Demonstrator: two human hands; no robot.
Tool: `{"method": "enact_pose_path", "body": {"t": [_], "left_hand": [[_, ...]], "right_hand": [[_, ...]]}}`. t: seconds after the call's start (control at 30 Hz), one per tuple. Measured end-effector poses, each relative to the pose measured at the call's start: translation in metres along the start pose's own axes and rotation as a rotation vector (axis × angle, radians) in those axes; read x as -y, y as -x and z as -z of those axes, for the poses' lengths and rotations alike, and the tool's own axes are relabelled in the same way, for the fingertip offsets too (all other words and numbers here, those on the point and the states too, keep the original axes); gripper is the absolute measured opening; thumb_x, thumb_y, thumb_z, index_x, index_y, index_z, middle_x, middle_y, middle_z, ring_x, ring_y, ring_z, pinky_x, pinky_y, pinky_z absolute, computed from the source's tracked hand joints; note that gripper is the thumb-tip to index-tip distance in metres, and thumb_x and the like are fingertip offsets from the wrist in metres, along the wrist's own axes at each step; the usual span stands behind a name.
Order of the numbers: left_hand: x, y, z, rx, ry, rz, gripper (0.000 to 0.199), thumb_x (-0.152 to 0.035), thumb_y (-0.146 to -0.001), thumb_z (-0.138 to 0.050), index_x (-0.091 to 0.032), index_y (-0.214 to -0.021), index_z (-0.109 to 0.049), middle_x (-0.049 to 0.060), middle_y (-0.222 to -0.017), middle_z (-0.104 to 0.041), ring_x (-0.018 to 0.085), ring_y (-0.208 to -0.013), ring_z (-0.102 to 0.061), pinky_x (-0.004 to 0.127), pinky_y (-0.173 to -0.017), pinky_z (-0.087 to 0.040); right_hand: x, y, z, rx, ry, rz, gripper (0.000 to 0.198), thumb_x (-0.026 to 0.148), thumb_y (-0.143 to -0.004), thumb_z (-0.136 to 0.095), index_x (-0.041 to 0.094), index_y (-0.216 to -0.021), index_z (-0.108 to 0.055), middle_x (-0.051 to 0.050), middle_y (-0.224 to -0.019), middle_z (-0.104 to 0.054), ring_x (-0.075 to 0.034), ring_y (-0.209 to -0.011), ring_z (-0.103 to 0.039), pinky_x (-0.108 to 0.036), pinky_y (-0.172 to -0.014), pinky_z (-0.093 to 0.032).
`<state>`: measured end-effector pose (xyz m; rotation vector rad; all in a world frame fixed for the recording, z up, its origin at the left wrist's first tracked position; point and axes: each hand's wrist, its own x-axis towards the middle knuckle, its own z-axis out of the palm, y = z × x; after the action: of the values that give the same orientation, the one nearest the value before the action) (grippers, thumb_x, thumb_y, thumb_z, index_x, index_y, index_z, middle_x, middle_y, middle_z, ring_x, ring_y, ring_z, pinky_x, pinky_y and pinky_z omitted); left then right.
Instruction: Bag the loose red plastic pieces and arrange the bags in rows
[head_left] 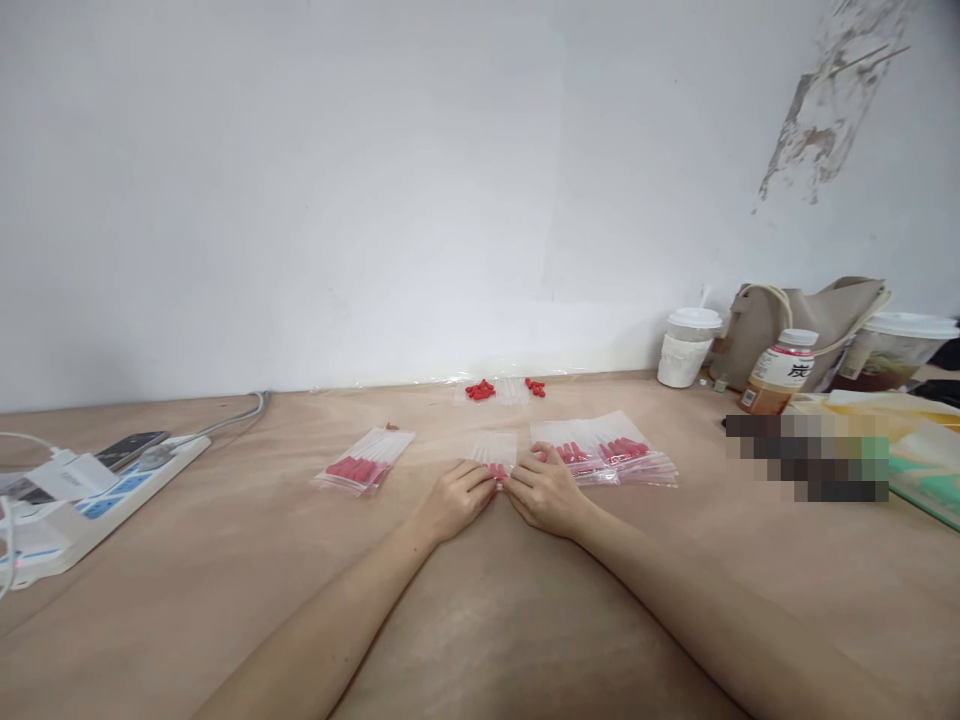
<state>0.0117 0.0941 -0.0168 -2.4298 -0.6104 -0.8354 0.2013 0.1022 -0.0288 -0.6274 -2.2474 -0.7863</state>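
Observation:
A small clear plastic zip bag lies flat on the table in front of me, with small red pieces inside near its closer edge. My left hand has its fingers closed on the bag's near left corner. At the near right corner, the fingers of my right hand press together on the same bag. Just beyond the right hand is a pile of similar filled bags, partly behind its fingers. Another stack of filled bags sits to the left. What the red pieces are is too small to tell.
Loose red pieces lie on clear plastic by the wall, with a smaller red group beside them. A power strip and phone are left. At right stand a lidded cup, a bottle and a bag.

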Motion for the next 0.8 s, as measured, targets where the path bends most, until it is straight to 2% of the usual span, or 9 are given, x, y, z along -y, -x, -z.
{"method": "enact_pose_path", "body": {"t": [0.27, 0.5, 0.63, 0.8], "left_hand": [[0.001, 0.000, 0.000, -0.031, -0.021, -0.102, 0.018, -0.009, -0.084, -0.045, -0.012, -0.071, -0.057, 0.005, -0.071, -0.062, 0.015, -0.070, -0.056, 0.028, -0.064, -0.047], [0.008, 0.005, 0.010, -0.037, -0.087, -0.106, 0.015, -0.010, -0.084, -0.045, -0.013, -0.075, -0.056, 0.004, -0.071, -0.061, 0.014, -0.070, -0.056, 0.028, -0.065, -0.046], [0.014, 0.010, 0.011, 0.040, -0.144, -0.067, 0.018, -0.012, -0.087, -0.041, -0.013, -0.076, -0.055, 0.005, -0.071, -0.059, 0.015, -0.069, -0.054, 0.029, -0.065, -0.045], [0.019, 0.011, 0.012, 0.215, -0.248, 0.065, 0.021, -0.011, -0.088, -0.035, -0.011, -0.080, -0.054, 0.008, -0.076, -0.056, 0.019, -0.071, -0.051, 0.033, -0.066, -0.043]], "right_hand": [[0.005, -0.002, 0.002, 0.007, -0.005, 0.005, 0.019, 0.012, -0.081, -0.042, 0.016, -0.065, -0.054, 0.000, -0.061, -0.052, -0.011, -0.068, -0.042, -0.035, -0.083, -0.025], [-0.003, 0.005, 0.008, -0.013, -0.026, -0.046, 0.019, 0.010, -0.080, -0.042, 0.018, -0.074, -0.057, 0.001, -0.064, -0.055, -0.011, -0.071, -0.044, -0.035, -0.087, -0.020], [-0.007, 0.007, 0.010, -0.014, -0.022, -0.083, 0.020, 0.009, -0.079, -0.041, 0.019, -0.073, -0.058, 0.001, -0.065, -0.056, -0.010, -0.070, -0.044, -0.035, -0.089, -0.018], [-0.013, 0.007, 0.011, 0.000, 0.057, -0.110, 0.020, 0.007, -0.076, -0.042, 0.019, -0.076, -0.058, 0.002, -0.066, -0.057, -0.010, -0.067, -0.043, -0.037, -0.090, -0.017]]}}
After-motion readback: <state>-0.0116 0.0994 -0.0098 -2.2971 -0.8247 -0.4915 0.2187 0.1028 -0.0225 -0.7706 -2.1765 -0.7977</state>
